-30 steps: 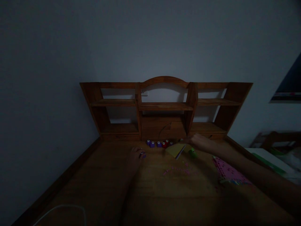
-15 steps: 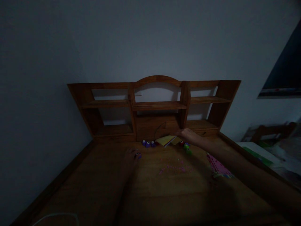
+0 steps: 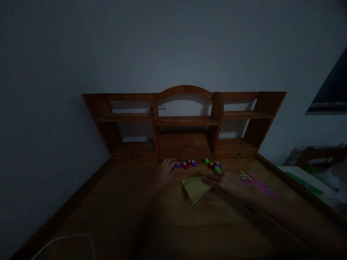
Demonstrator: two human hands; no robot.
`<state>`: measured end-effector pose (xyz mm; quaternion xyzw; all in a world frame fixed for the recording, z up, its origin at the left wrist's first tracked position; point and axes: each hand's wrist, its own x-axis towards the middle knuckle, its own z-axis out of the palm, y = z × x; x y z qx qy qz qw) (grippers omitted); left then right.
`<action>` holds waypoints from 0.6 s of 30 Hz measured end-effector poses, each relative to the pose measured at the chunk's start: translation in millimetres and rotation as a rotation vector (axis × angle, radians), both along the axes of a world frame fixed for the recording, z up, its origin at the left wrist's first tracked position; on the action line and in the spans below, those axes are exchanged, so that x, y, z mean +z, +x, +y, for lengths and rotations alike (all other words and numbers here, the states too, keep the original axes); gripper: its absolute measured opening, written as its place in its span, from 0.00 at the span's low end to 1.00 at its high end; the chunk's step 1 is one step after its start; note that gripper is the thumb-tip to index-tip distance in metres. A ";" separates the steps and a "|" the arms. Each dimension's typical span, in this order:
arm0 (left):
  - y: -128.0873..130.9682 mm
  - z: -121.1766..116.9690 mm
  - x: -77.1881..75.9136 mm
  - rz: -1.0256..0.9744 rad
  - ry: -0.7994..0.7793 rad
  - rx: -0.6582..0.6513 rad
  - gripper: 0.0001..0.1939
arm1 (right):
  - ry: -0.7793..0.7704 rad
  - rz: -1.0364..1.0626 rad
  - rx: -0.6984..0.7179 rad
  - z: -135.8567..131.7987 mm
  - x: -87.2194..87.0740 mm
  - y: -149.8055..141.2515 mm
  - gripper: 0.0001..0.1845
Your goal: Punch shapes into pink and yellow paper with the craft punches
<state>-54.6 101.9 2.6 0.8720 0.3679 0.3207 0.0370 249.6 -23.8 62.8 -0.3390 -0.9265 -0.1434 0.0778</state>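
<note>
Below frame centre, the right hand (image 3: 222, 181) grips a folded yellow paper (image 3: 195, 187); farther left, the left hand (image 3: 165, 171) is at a purple toy (image 3: 178, 165), its grasp unclear.

"What's shifted on the counter (image 3: 168, 227)?"
"The yellow folded paper (image 3: 194, 187). Half a second ago it was at the far side by the shelf (image 3: 187, 122); now it's nearer, covering most of the pink crumbs (image 3: 213, 196)."
"And the hands?"
"Right fingers (image 3: 211, 179) came nearer with it. Left fingers (image 3: 170, 162) went farther, beside the purple toys (image 3: 178, 165)."
"Anything uncovered?"
"The red toys (image 3: 185, 165), left of centre, which the paper was hiding."
</note>
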 end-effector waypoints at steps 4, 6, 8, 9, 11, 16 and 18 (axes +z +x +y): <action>47.9 30.7 4.9 0.146 -0.114 -0.186 0.20 | 0.015 -0.018 -0.016 -10.7 1.7 0.3 0.25; 59.8 45.3 -0.4 0.175 -0.165 -0.196 0.17 | 0.014 -0.007 -0.028 -18.2 6.3 1.4 0.26; 62.4 56.1 -3.0 0.136 -0.207 -0.197 0.13 | -0.004 -0.009 -0.052 -27.2 14.4 3.1 0.28; 61.0 60.0 -1.7 0.108 -0.222 -0.197 0.12 | -0.020 -0.007 -0.070 -31.6 19.2 4.3 0.29; 54.4 65.5 6.5 0.037 -0.253 -0.186 0.11 | -0.066 0.031 -0.091 -38.8 27.8 8.5 0.31; 33.0 68.9 35.5 -0.272 -0.696 -0.307 0.16 | -0.177 0.259 -0.123 -38.4 26.4 31.5 0.37; 26.0 67.1 39.3 -0.378 -0.856 -0.307 0.18 | -0.197 0.355 -0.158 -33.0 19.2 42.1 0.38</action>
